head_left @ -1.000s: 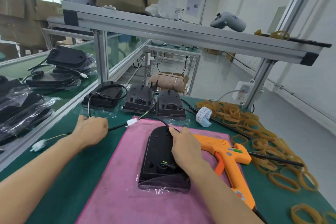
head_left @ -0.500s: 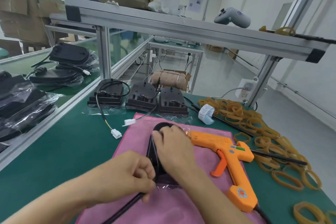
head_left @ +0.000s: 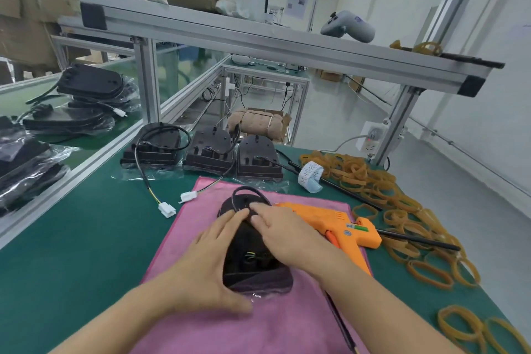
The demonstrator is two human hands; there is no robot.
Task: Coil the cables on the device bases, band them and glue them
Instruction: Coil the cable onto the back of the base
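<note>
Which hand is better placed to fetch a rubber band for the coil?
Right, probably. The right hand is nearer the rubber bands, which lie on that side, and the left hand could keep pressing the cable loop on the base.

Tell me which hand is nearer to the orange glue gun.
Right. The right hand lies on the black base right beside the glue gun, its wrist overlapping it. The left hand is on the base's far side.

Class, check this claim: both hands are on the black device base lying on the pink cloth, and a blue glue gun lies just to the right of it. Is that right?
Not quite: the glue gun is orange, not blue, as the head view shows. The rest holds: the left hand and right hand are on the black device base lying on the pink cloth, with the gun just to its right.
</note>
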